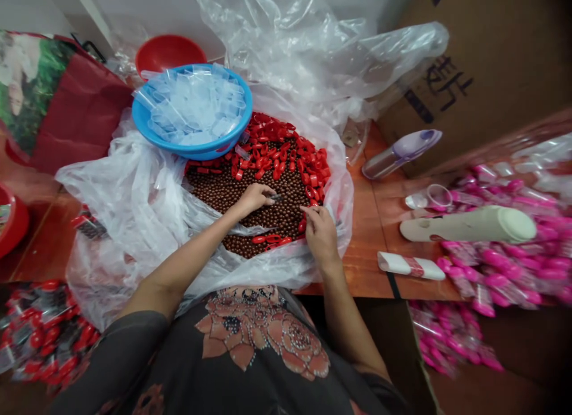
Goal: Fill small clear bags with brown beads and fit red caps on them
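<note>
My left hand [257,199] reaches over a heap of small brown balls [214,191], its fingers closed on a small clear plastic container [277,197]. At the heap's right edge is my right hand [319,229], thumb and fingers pinched together close to red plastic caps [313,194]. What that pinch holds, if anything, is too small to make out. More red caps [268,149] lie on the far side of the balls, with a few near the front. Balls and caps rest in a spread white plastic bag [337,188].
A blue basin [143,126] full of clear plastic containers stands behind the balls, a red bowl [170,50] beyond it. Rightward are a purple-lidded bottle [393,155], a pale cylinder [465,224], pink-capped pieces [513,266] and a cardboard box [500,63]. Red-capped pieces [44,331] lie lower left.
</note>
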`<action>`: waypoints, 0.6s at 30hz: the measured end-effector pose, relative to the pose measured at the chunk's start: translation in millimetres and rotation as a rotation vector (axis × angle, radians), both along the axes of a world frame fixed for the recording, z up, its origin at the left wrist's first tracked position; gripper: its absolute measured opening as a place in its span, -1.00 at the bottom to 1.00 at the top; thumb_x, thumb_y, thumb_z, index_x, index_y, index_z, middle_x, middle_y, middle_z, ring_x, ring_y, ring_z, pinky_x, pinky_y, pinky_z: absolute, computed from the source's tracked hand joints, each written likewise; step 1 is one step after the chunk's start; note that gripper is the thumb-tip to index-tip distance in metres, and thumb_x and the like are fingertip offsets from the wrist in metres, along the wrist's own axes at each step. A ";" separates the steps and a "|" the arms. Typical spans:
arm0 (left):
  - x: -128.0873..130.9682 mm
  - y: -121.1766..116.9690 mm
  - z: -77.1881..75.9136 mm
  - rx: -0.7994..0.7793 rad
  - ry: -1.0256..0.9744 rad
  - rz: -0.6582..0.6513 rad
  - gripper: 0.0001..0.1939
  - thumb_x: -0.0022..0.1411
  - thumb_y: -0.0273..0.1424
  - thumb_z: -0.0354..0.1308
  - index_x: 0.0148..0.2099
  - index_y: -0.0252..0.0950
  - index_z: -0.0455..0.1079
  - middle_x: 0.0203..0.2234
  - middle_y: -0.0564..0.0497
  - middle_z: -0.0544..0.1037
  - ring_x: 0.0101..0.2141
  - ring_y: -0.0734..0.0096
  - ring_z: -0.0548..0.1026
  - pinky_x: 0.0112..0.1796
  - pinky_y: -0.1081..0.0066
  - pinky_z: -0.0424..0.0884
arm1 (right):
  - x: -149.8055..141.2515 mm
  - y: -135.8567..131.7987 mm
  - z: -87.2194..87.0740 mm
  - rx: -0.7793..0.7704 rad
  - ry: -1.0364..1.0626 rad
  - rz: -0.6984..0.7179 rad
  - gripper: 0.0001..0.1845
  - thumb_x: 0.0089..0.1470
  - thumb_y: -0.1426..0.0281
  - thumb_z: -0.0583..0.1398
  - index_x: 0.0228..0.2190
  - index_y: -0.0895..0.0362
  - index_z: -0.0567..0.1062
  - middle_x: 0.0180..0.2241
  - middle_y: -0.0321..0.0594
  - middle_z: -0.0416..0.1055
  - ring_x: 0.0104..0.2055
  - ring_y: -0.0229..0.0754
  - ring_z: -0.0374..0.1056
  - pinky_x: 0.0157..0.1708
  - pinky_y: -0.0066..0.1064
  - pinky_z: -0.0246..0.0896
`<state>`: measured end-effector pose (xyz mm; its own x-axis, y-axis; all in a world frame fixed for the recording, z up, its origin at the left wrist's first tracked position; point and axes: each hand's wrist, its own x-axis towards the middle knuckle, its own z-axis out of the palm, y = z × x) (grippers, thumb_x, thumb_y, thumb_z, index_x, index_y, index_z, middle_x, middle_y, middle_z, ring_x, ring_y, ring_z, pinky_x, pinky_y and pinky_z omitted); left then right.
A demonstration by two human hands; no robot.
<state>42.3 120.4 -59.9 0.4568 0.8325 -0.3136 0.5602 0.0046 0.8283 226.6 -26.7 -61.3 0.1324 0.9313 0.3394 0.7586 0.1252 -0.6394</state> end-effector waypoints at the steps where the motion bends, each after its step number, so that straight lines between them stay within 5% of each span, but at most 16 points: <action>1: 2.9 0.1 -2.2 -0.021 -0.027 0.018 -0.62 -0.03 -0.52 0.34 -0.09 -0.37 0.59 -0.34 -0.01 0.62 -0.36 0.39 0.49 -0.26 0.44 0.38 | 2.8 0.3 0.3 -0.001 0.007 -0.020 -0.61 0.24 0.47 -0.01 -0.02 0.05 0.50 -0.13 -0.08 0.39 -0.04 -0.07 0.34 0.01 -0.09 0.32; 7: 12.1 -2.7 -6.4 -0.110 -0.148 0.094 -0.67 -0.05 -0.52 0.36 -0.15 -0.37 0.59 -0.35 -0.01 0.62 -0.37 0.40 0.49 -0.34 0.46 0.40 | 11.2 11.0 4.4 -0.024 0.008 -0.082 -0.56 0.23 0.48 -0.03 0.05 0.06 0.45 -0.04 -0.06 0.40 0.04 -0.08 0.33 0.11 -0.08 0.26; 18: -9.3 -20.8 15.8 -0.371 -0.362 0.224 -0.61 0.03 -0.54 0.30 -0.03 -0.37 0.51 -0.47 0.05 0.54 -0.57 0.59 0.38 -0.61 0.58 0.19 | 20.3 42.5 0.5 -0.009 -0.151 -0.097 -0.58 0.22 0.42 0.02 0.08 0.10 0.43 -0.02 0.00 0.38 0.03 -0.01 0.32 0.07 -0.05 0.30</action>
<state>33.0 99.6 -44.1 0.4142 0.7854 -0.4599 0.1922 0.4185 0.8877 246.8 15.8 -60.9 0.1702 0.9197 0.3537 0.8543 0.0412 -0.5181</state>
